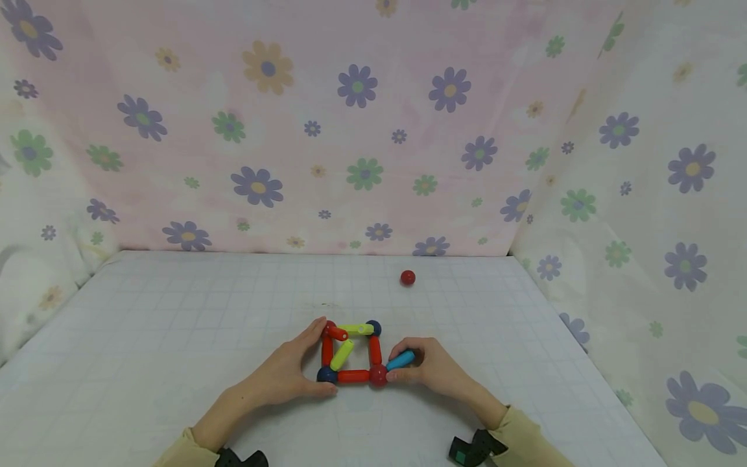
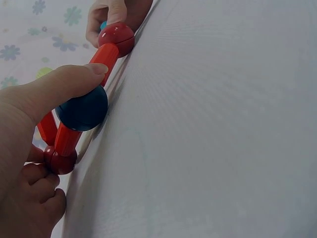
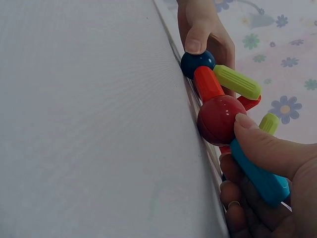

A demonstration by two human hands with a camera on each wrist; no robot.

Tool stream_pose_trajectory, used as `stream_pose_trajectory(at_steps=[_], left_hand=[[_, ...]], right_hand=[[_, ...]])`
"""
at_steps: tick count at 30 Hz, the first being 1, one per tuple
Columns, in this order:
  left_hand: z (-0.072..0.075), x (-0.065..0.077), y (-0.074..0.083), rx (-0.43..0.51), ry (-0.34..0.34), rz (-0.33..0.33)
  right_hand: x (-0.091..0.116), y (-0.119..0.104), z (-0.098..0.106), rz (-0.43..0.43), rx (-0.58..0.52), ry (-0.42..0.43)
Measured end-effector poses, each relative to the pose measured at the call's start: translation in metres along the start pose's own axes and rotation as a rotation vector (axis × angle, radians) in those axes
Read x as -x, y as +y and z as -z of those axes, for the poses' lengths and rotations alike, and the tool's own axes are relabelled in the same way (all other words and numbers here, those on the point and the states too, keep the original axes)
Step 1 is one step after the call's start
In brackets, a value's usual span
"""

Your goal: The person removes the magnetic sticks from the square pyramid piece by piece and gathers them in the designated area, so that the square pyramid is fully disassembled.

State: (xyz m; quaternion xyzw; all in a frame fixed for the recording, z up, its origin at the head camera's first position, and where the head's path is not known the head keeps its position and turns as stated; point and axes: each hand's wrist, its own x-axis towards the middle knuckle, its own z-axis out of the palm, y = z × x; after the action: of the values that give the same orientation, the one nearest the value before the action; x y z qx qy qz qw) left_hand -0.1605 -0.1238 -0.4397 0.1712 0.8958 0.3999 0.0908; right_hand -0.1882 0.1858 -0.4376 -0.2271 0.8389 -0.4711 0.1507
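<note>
A square of magnetic rods and balls lies on the table, with red rods (image 1: 353, 376) along at least three sides. Its corners are a near-left blue ball (image 1: 327, 375), a near-right red ball (image 1: 379, 375), a far-left red ball and a far-right blue ball (image 1: 375, 327). Yellow-green rods (image 3: 237, 82) and a short red rod (image 1: 338, 333) stick up from corners. My left hand (image 1: 286, 373) grips the left side, thumb at the near blue ball, fingers by the far-left red ball (image 2: 60, 159). My right hand (image 1: 434, 370) pinches a blue rod (image 3: 260, 171), its end at the near-right red ball.
A loose red ball (image 1: 408, 277) lies toward the back of the white gridded table (image 1: 175, 311). Floral curtains (image 1: 315, 162) stand behind the table and along both sides. Dark wrist devices (image 1: 477, 447) show at the sleeves.
</note>
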Motion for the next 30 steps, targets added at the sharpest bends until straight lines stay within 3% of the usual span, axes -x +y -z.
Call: stream_pose_trajectory(at_steps=[16,30], left_hand=[[0.0,0.0012,0.0012,0.003,-0.004,0.013],[-0.0003,0.0007,0.001,-0.005,0.007,0.01]], right_hand=[[0.001,0.0016,-0.0011,-0.033,0.004,-0.022],[0.0006,0.0037,-0.0012,0.0,-0.012,-0.025]])
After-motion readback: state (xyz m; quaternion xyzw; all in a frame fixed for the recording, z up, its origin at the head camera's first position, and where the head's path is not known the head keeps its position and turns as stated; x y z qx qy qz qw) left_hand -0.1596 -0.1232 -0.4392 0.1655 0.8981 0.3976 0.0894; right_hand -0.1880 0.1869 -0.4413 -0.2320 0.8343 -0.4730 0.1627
